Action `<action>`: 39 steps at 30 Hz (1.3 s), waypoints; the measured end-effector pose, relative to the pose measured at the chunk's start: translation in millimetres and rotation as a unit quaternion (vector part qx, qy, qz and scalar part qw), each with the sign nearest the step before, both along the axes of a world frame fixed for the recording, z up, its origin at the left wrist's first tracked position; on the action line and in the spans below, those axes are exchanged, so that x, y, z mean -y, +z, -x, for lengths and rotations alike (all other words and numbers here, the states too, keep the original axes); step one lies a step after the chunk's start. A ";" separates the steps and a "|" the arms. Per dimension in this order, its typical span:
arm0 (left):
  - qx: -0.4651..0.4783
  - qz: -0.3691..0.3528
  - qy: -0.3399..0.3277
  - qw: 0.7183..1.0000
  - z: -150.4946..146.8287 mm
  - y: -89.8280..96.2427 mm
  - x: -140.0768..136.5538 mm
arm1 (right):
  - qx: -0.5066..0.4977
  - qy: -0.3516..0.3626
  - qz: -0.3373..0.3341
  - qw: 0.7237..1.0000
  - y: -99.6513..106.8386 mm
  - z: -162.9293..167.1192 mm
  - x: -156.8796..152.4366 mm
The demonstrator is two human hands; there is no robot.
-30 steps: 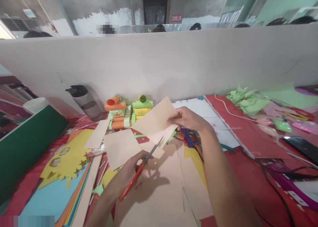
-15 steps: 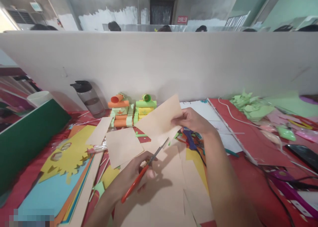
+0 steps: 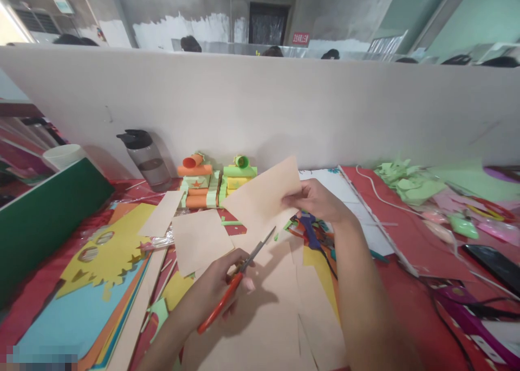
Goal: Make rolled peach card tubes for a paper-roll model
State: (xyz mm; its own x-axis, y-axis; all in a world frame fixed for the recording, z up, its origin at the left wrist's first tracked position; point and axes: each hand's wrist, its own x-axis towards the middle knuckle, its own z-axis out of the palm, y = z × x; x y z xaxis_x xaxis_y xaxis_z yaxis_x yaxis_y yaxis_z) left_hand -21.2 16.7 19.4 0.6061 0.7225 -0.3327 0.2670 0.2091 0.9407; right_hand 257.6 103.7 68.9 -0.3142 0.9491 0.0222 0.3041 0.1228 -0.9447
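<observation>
My left hand [image 3: 229,279] is closed around a pair of scissors [image 3: 221,310] with red handles. Their blades look nearly together and point up and right, toward the lower edge of a beige sheet of paper [image 3: 266,192]. Pinched at its right side, that sheet is held up by my right hand [image 3: 314,200]. Under both hands lie larger beige sheets [image 3: 260,327], overlapping on the table. Another cut beige piece [image 3: 201,241] rests to the left of the raised sheet. Behind it stand two rolled-paper models, one orange [image 3: 197,184] and one green and yellow [image 3: 239,173].
A water bottle [image 3: 146,160] stands by the white partition [image 3: 260,105]. Coloured paper sheets [image 3: 77,317] and a green board [image 3: 49,225] are at left. A purple glue gun [image 3: 311,230] lies beyond my right wrist. Paper scraps [image 3: 406,181] and a phone [image 3: 493,265] are at right.
The view has tilted up slightly, bringing a green exit sign in at the top. Both hands keep nearly the same pose, with the scissors and the sheet barely moved.
</observation>
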 end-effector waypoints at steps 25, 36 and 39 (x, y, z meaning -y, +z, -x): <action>-0.062 -0.137 -0.013 0.989 -3.0 10.5 2.9 | 0.012 0.039 0.028 0.999 3.6 15.4 0.9; -0.066 -0.093 0.041 0.993 -8.3 0.4 4.2 | 0.000 0.032 0.024 0.999 -0.5 11.7 -1.7; -0.063 -0.084 0.053 0.993 -8.2 -2.9 3.4 | -0.004 0.028 0.026 0.999 -0.3 11.3 -0.9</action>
State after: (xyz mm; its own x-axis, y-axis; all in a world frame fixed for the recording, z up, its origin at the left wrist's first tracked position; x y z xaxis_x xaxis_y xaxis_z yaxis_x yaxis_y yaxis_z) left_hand -13.0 13.3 16.5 0.4842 0.8320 -0.2709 0.3691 0.0864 0.9253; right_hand 246.3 104.6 68.7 -0.3662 0.9302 -0.0233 0.2910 0.0907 -0.9524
